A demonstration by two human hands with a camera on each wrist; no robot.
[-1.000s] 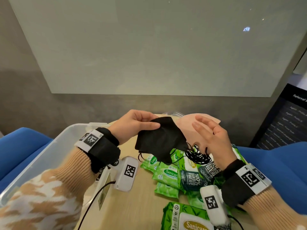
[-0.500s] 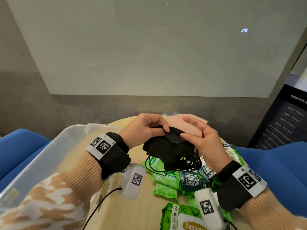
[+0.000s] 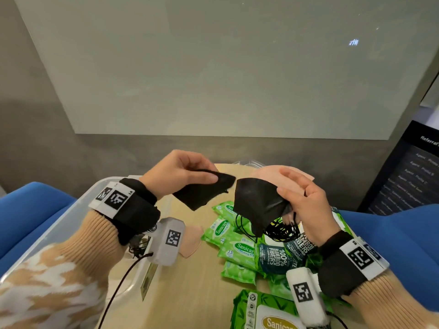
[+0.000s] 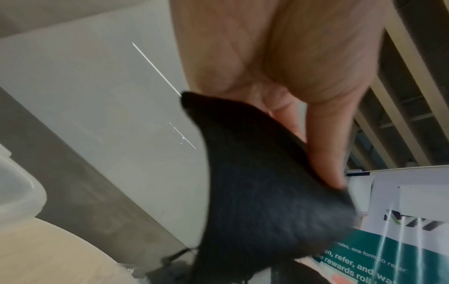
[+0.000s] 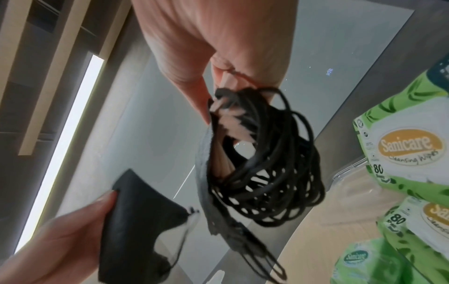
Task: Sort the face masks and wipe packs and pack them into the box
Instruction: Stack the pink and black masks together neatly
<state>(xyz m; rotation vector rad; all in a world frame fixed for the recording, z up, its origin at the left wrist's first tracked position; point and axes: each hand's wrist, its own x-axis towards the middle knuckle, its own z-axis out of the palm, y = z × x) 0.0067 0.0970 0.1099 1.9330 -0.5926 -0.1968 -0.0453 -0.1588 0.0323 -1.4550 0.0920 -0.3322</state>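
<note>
Left hand [image 3: 177,173]: we pinch one black mask [image 3: 204,192] over the table [image 3: 190,293].
Right hand [image 3: 306,205]: we grip the mask stack [image 3: 257,204], loops dangling, above the wipes [image 3: 240,245].
Box [image 3: 59,224]: near left.

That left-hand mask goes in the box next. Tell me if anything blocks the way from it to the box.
Nothing visible does. The left hand pinches the single black fabric face mask in the air, apart from the right hand's bundle, just right of the clear plastic box, whose open top shows no lid.
</note>
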